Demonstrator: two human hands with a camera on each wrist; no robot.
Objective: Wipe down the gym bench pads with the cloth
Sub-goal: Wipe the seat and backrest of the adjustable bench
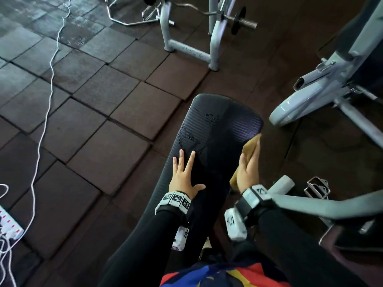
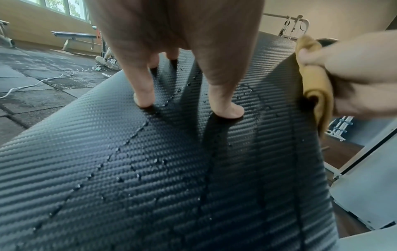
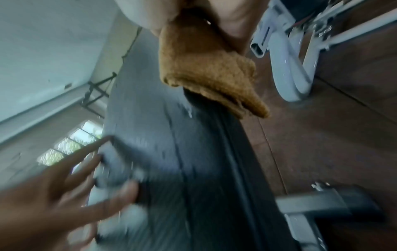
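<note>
The floor (image 1: 116, 112) is all dark rubber tiles, with grey machine frames (image 1: 323, 88) off to the right and a rack (image 1: 187, 38) further back. A white cable (image 1: 46, 112) runs across the tiles down to a power strip (image 1: 10, 224) at the left edge.

The black bench pad (image 1: 215, 146) stretches away from the person, ribbed texture, with little water drops (image 2: 159, 161) beaded across the middle.

The left hand (image 1: 185, 177) lies flat on the near left part of the pad, fingers (image 2: 144, 95) spread and straight, tips pressing the surface, so that grip is open, not holding anything.

The right hand (image 1: 247, 168) is at the pad's right edge, its grip wrapped around a folded mustard-yellow cloth (image 3: 204, 68). The cloth sits against the side edge of the pad, one end poking out past the fingertips. The right wrist view is pretty blurry.
</note>
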